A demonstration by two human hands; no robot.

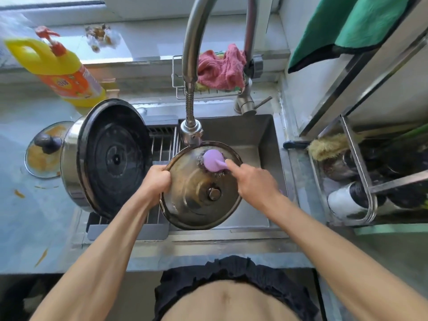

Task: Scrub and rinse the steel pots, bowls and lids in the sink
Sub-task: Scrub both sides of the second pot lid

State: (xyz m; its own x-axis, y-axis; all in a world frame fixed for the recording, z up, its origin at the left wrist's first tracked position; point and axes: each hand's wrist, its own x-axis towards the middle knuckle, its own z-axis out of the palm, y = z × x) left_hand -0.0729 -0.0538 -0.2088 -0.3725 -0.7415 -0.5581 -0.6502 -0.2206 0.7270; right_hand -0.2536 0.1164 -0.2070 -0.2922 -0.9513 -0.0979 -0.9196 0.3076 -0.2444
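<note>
Left hand (157,181) clenched on steel lid (199,195) rim; right hand (252,181) presses purple scrubber (213,159) onto lid, forefinger extended; one pot (92,158) left of lid.

This is a home kitchen, at the washing-up spot — a steel sink (259,135) set into a grey counter (34,216) under a tall gooseneck tap (192,66), with a yellow bottle of dish soap (67,72) standing at the back left. A wire caddy (183,89) behind the tap holds a pink rag (220,68), a green cloth (361,26) hangs at the right, and a metal dish rack (356,158) beside the sink carries a brush (328,147) — ordinary household gear, food-stained and well used.
</note>
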